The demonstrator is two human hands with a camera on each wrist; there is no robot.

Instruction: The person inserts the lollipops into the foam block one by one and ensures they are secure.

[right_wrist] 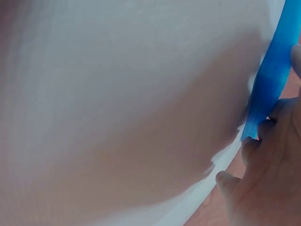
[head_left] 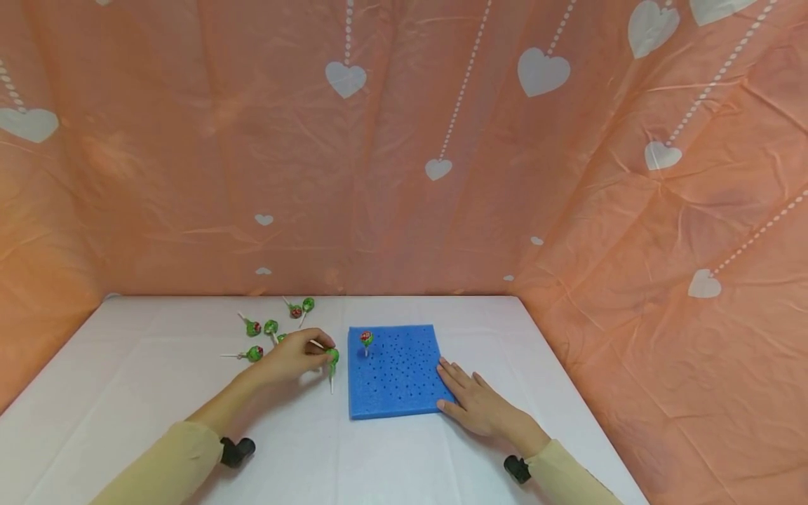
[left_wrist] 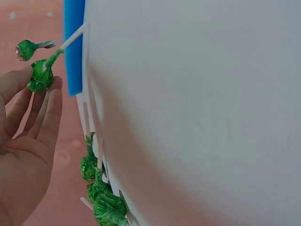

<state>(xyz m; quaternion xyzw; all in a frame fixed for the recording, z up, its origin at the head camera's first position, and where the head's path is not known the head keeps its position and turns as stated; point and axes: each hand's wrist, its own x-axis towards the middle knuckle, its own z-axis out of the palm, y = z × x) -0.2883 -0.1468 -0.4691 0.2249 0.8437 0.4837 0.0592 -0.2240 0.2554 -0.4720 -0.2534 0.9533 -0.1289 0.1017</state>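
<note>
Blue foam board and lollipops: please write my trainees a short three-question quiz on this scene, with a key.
1. Multiple choice: which hand pinches the round, green-wrapped lollipop? A, left; B, right; C, neither.
2. Fill in: from the wearer's side, the right hand rests at the ____ edge of the flat, dotted blue foam board.
3. True or false: two lollipops stand in the board.

Key:
1. A, the left hand.
2. Right.
3. False; only one stands there, a red-and-green-wrapped lollipop.
</note>
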